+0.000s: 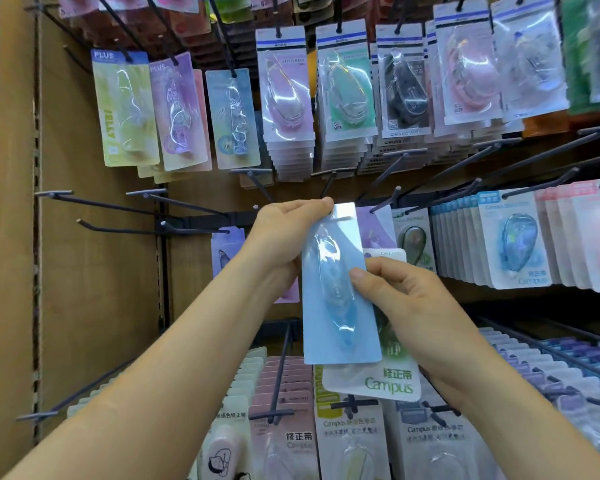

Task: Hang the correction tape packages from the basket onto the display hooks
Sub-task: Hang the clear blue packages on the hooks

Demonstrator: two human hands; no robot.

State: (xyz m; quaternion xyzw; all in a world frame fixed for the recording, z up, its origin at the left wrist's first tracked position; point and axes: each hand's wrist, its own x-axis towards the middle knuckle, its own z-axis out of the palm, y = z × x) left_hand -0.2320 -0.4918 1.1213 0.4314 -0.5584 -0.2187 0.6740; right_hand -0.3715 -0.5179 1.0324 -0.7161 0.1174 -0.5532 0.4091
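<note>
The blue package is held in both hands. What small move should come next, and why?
Probably slide the hole of the blue package onto a bare hook: the left hand pinches its top, the right hand its middle, and it hangs on nothing yet.
</note>
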